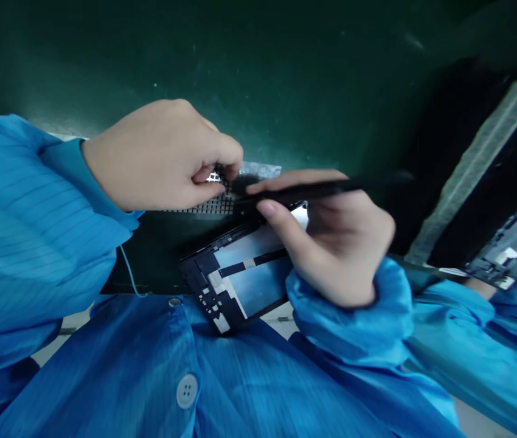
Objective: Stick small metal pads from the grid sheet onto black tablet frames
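My left hand (162, 158) is closed in a pinch on a sheet of small dark squares (215, 205) in a grid, with a shiny clear strip at its far edge. Between the thumb and fingers of my right hand (331, 237) are slim black tweezers (308, 191), their tip pointing left towards the sheet and blurred. Below them an opened phone body (258, 283) lies aslant at the table's near edge. Its inside faces up, with a blue-grey panel, a dark strip and small parts at its left end. My right hand partly covers its right end.
The dark green table (194, 67) stretches away ahead. To the right is a black band with a grey strip (477, 164) along it. Another person's blue sleeve (459, 322) and a second opened phone body (514, 249) show at the right edge.
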### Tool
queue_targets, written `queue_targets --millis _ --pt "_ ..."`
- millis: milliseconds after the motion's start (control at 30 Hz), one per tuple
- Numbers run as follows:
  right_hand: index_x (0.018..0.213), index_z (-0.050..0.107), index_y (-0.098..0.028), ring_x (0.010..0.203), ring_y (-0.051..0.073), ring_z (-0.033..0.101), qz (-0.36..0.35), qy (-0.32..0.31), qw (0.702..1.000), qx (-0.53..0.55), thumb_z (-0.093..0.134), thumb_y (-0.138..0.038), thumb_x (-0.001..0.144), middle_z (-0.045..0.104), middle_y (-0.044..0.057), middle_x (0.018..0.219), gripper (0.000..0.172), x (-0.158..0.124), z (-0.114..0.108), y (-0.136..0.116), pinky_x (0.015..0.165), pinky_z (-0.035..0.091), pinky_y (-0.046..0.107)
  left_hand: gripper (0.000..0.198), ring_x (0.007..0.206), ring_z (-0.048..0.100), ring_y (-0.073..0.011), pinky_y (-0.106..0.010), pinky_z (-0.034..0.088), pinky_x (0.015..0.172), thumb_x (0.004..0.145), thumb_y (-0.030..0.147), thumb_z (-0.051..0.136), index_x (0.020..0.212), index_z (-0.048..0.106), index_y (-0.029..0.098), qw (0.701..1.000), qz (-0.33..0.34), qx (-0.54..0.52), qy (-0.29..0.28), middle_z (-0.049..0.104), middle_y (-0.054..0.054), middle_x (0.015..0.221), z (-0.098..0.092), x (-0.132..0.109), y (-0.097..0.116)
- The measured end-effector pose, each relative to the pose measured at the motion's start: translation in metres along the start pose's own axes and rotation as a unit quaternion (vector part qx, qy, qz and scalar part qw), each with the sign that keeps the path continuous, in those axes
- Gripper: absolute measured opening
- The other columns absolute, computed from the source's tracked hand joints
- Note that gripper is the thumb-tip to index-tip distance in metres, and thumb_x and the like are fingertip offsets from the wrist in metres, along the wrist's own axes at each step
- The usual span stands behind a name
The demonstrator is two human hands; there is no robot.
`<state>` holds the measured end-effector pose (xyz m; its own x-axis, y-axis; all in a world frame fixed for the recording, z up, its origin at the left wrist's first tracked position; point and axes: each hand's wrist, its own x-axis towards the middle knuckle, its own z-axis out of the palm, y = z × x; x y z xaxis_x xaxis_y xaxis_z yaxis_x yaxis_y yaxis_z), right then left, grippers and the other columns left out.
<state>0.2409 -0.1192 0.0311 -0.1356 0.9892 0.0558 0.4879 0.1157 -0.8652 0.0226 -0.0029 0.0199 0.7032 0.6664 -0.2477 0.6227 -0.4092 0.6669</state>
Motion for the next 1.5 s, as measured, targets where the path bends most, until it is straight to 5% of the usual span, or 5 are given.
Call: queue_targets --millis 467,733,1033,1233,1500 --pt "0.115 0.08 -0.029 0.108 0.026 0.087 -0.025 -0.055 0.998 0.001 0.084 -0.028 0.105 0.088 0.002 0.114 0.01 0.024 -0.005 0.02 0.097 0.074 0.046 0.033 0.082 0.072 -0.0241 -0.039 0.057 0.09 0.102 0.034 0.058 0.118 0.087 0.03 0.99 0.027 0.129 -0.042 0.082 -0.002 0.093 -0.006 -0.005 -0.004" --pt "0.125 0.076 -0.027 0.098 0.021 0.084 -0.001 0.125 0.984 0.127 0.077 -0.014 0.105 0.082 0.004 0.105 0.023 -0.044 0.024 0.001 0.09 0.076 0.041 0.036 0.091 0.075 -0.0258 -0.039 0.056 0.096 0.106 0.035 0.054 0.123 0.086 0.028 0.988 0.004 0.144 -0.052 0.084 -0.002 0.102 -0.005 -0.008 -0.002" --pt "0.124 0.07 -0.022 0.1 0.02 0.085 -0.066 0.14 0.985 0.079 0.07 -0.003 0.101 0.083 0.006 0.104 0.03 -0.052 0.045 0.003 0.091 0.073 0.04 0.042 0.09 0.073 -0.0221 -0.04 0.06 0.101 0.104 0.036 0.05 0.123 0.085 0.021 0.989 0.016 0.14 -0.05 0.082 -0.003 0.104 -0.005 -0.007 -0.004" --pt "0.127 0.072 -0.021 0.103 0.025 0.085 -0.074 0.075 0.994 -0.014 0.076 0.0 0.096 0.085 0.01 0.111 0.038 -0.046 0.026 -0.009 0.088 0.073 0.042 0.035 0.087 0.073 -0.0223 -0.043 0.061 0.101 0.104 0.032 0.054 0.121 0.084 0.023 0.989 0.015 0.138 -0.046 0.08 -0.001 0.098 -0.004 -0.007 -0.006" --pt "0.117 0.079 -0.027 0.109 0.024 0.087 -0.049 -0.073 0.995 -0.044 0.08 -0.021 0.106 0.088 0.003 0.116 0.013 0.02 -0.008 0.013 0.101 0.074 0.043 0.032 0.084 0.073 -0.0232 -0.036 0.055 0.088 0.102 0.034 0.059 0.118 0.086 0.029 0.99 0.012 0.128 -0.05 0.081 -0.002 0.092 -0.005 -0.004 -0.004"
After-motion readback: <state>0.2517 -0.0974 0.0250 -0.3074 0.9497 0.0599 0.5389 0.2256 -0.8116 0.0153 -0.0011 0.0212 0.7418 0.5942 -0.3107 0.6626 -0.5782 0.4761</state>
